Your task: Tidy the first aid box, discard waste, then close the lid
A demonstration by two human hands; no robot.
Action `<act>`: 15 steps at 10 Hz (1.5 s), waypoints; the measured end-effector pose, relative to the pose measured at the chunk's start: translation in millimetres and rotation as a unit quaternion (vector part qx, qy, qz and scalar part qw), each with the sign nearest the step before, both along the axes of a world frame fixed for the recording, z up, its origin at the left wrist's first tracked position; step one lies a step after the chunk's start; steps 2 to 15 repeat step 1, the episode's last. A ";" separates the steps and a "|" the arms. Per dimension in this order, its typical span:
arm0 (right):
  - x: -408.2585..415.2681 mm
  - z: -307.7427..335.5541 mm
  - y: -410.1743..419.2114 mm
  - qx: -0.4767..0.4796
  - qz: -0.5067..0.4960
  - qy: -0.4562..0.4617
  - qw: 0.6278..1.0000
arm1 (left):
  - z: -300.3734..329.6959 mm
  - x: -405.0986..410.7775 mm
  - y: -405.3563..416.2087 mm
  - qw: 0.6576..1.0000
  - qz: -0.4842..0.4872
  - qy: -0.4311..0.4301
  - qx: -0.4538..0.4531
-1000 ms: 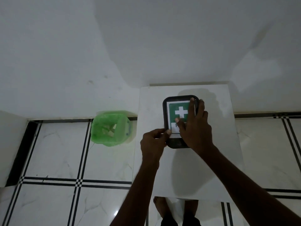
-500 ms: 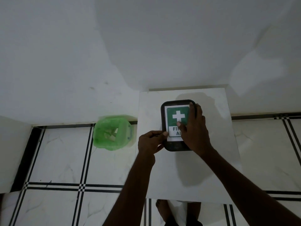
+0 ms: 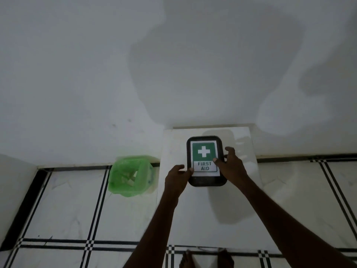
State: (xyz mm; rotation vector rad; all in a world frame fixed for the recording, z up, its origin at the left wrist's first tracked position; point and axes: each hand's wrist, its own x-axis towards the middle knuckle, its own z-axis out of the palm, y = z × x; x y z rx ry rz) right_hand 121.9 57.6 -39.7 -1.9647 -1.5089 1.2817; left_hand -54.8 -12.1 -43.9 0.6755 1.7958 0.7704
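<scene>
The black first aid box [image 3: 204, 151] lies on a white table top [image 3: 195, 219], near its far edge. Its lid is down, with a green cross label reading FIRST AID facing up. My left hand [image 3: 176, 180] holds the box's lower left edge, thumb on the label's corner. At the right edge, my right hand [image 3: 232, 166] has its thumb on the lid and its fingers curled around the side. What is inside the box is hidden.
A green mesh waste basket [image 3: 129, 175] stands on the tiled floor just left of the table, against the white wall. It holds some pale scraps. My bare feet [image 3: 188, 260] show below the table's near edge.
My right hand has slid off the lid's top to the box's right edge, uncovering the whole label. My left hand stays at the left edge. The camera has tilted slightly.
</scene>
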 end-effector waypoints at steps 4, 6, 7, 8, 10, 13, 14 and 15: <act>10.4 31.1 -16.2 0.004 0.007 -0.034 0.999 | 21.5 -3.8 -15.4 0.995 -0.033 0.098 0.011; 10.4 31.1 -16.2 0.004 0.007 -0.034 0.999 | 21.5 -3.8 -15.4 0.995 -0.033 0.098 0.011; 10.4 31.1 -16.2 0.004 0.007 -0.034 0.999 | 21.5 -3.8 -15.4 0.995 -0.033 0.098 0.011; 10.4 31.1 -16.2 0.004 0.007 -0.034 0.999 | 21.5 -3.8 -15.4 0.995 -0.033 0.098 0.011; 10.4 31.1 -16.2 0.004 0.007 -0.034 0.999 | 21.5 -3.8 -15.4 0.995 -0.033 0.098 0.011; 10.4 31.1 -16.2 0.004 0.007 -0.034 0.999 | 21.5 -3.8 -15.4 0.995 -0.033 0.098 0.011; 10.4 31.1 -16.2 0.004 0.007 -0.034 0.999 | 21.5 -3.8 -15.4 0.995 -0.033 0.098 0.011; 10.4 31.1 -16.2 0.004 0.007 -0.034 0.999 | 21.5 -3.8 -15.4 0.995 -0.033 0.098 0.011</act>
